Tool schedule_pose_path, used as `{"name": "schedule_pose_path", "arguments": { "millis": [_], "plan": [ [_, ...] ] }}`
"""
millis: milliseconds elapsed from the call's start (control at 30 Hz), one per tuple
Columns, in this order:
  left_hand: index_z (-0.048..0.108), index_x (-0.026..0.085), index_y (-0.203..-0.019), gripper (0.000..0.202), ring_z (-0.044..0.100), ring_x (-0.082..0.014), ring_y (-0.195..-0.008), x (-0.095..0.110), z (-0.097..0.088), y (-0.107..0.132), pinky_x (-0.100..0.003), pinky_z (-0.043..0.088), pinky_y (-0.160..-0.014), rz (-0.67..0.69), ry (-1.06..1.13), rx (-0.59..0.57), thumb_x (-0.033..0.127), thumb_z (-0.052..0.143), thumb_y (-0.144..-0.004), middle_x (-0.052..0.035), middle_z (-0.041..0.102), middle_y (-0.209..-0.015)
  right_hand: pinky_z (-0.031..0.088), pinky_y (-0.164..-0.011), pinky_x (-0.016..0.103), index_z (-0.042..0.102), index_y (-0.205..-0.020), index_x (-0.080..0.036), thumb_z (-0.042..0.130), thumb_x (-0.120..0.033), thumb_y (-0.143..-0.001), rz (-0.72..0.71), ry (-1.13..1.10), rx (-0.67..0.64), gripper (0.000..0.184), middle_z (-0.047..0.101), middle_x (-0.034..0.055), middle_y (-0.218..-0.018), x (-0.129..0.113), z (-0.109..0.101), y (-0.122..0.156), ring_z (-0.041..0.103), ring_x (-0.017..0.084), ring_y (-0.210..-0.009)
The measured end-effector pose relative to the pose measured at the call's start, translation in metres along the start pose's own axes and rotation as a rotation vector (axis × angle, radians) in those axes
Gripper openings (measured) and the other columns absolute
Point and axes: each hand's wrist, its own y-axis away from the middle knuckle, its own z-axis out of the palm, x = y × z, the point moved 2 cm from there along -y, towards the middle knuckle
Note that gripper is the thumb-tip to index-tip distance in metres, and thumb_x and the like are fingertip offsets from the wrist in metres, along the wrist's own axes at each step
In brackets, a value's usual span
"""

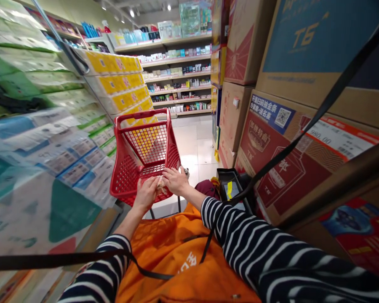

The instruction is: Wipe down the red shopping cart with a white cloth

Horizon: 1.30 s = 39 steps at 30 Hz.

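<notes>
Your left hand [147,192] and right hand [176,180] meet at the near rim of the red cart [126,172], fingers curled, with a small pale thing [161,183] between them. I cannot tell whether they grip it. Tissue packs [66,160] line your left and cardboard boxes [271,143] your right.

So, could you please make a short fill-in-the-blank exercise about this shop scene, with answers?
The left hand and right hand are at the near rim of a ____ shopping cart.
The person's sleeves have dark and white ____.
The cardboard boxes are stacked on the person's ____ side.
Missing words: red; stripes; right.
</notes>
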Motion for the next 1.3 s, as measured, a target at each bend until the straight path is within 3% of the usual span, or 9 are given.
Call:
{"name": "schedule_pose_path", "arguments": {
  "millis": [233, 467, 533, 633, 800, 867, 1033, 1100, 1300],
  "plan": [
    [0.054, 0.021, -0.117, 0.037, 0.048, -0.0249, -0.115, -0.037, -0.019, 0.032, -0.056, 0.011, -0.106, -0.079, -0.085, 0.031, 0.028, 0.039, -0.084, -0.0117, 0.056, -0.122, 0.012, -0.104, 0.054, 0.056, -0.113, -0.024, 0.036, -0.035, -0.092, -0.018, 0.062, 0.025, 0.031, 0.052, -0.0006, -0.128, -0.009, 0.000, -0.006, 0.041, 0.023, -0.119],
    [0.053, 0.021, -0.120, 0.037, 0.043, -0.0216, -0.121, 0.021, -0.005, 0.000, -0.052, 0.012, -0.108, -0.052, -0.070, 0.038, 0.021, 0.037, -0.087, -0.0096, 0.055, -0.125, 0.016, -0.105, 0.051, 0.051, -0.122, -0.017, 0.038, -0.032, -0.090, -0.020, 0.041, 0.028, 0.038, 0.045, 0.0084, -0.134, -0.010, 0.004, -0.003, 0.031, 0.024, -0.129],
    [0.051, 0.021, -0.122, 0.038, 0.041, -0.0221, -0.123, 0.024, -0.004, -0.003, -0.053, 0.011, -0.108, -0.032, -0.067, 0.022, 0.020, 0.038, -0.086, -0.0102, 0.054, -0.126, 0.016, -0.105, 0.050, 0.052, -0.121, -0.017, 0.037, -0.031, -0.091, -0.032, 0.050, 0.015, 0.037, 0.047, 0.0098, -0.133, -0.008, 0.005, -0.001, 0.032, 0.024, -0.128],
    [0.048, 0.022, -0.124, 0.040, 0.039, -0.0229, -0.125, -0.002, -0.013, 0.017, -0.055, 0.009, -0.108, -0.050, -0.070, 0.000, 0.020, 0.038, -0.086, -0.0098, 0.053, -0.127, 0.017, -0.104, 0.051, 0.053, -0.120, -0.017, 0.037, -0.030, -0.091, -0.048, 0.069, 0.007, 0.036, 0.049, 0.0093, -0.131, -0.001, 0.005, 0.003, 0.032, 0.024, -0.128],
    [0.050, 0.021, -0.121, 0.039, 0.041, -0.0289, -0.123, -0.051, -0.033, 0.054, -0.061, 0.012, -0.105, -0.244, -0.118, 0.030, 0.018, 0.034, -0.086, -0.0119, 0.051, -0.128, 0.016, -0.105, 0.050, 0.052, -0.122, -0.017, 0.038, -0.029, -0.090, -0.056, 0.067, 0.033, 0.037, 0.048, 0.0093, -0.132, -0.002, 0.010, 0.008, 0.030, 0.024, -0.130],
    [0.050, 0.020, -0.122, 0.038, 0.041, -0.0291, -0.123, -0.041, -0.029, 0.049, -0.060, 0.011, -0.106, -0.238, -0.109, 0.028, 0.020, 0.034, -0.087, -0.0131, 0.051, -0.128, 0.016, -0.105, 0.049, 0.051, -0.123, -0.015, 0.039, -0.029, -0.089, -0.071, 0.064, 0.037, 0.039, 0.046, 0.0101, -0.133, -0.008, 0.013, 0.009, 0.030, 0.024, -0.130],
    [0.047, 0.020, -0.125, 0.040, 0.036, -0.0212, -0.127, 0.020, -0.005, 0.009, -0.054, 0.011, -0.109, -0.133, -0.044, 0.011, 0.019, 0.031, -0.088, -0.0092, 0.049, -0.131, 0.015, -0.106, 0.047, 0.050, -0.125, -0.014, 0.038, -0.028, -0.089, -0.096, 0.088, 0.022, 0.040, 0.044, 0.0105, -0.135, -0.016, 0.016, 0.009, 0.030, 0.024, -0.130],
    [0.046, 0.020, -0.126, 0.040, 0.035, -0.0212, -0.128, 0.025, -0.004, 0.005, -0.055, 0.011, -0.108, -0.104, -0.038, 0.007, 0.019, 0.032, -0.088, -0.0103, 0.049, -0.131, 0.015, -0.106, 0.048, 0.050, -0.125, -0.014, 0.037, -0.028, -0.089, -0.094, 0.103, 0.016, 0.040, 0.044, 0.0108, -0.135, -0.012, 0.015, 0.009, 0.029, 0.024, -0.130],
    [0.048, 0.021, -0.124, 0.041, 0.038, -0.0253, -0.126, -0.046, -0.035, 0.054, -0.058, 0.009, -0.107, -0.248, -0.131, -0.010, 0.018, 0.033, -0.086, -0.0104, 0.048, -0.132, 0.015, -0.106, 0.049, 0.048, -0.127, -0.015, 0.038, -0.027, -0.089, -0.106, 0.109, 0.002, 0.041, 0.044, 0.0107, -0.134, -0.005, 0.015, 0.011, 0.029, 0.023, -0.130]
  ]
}}
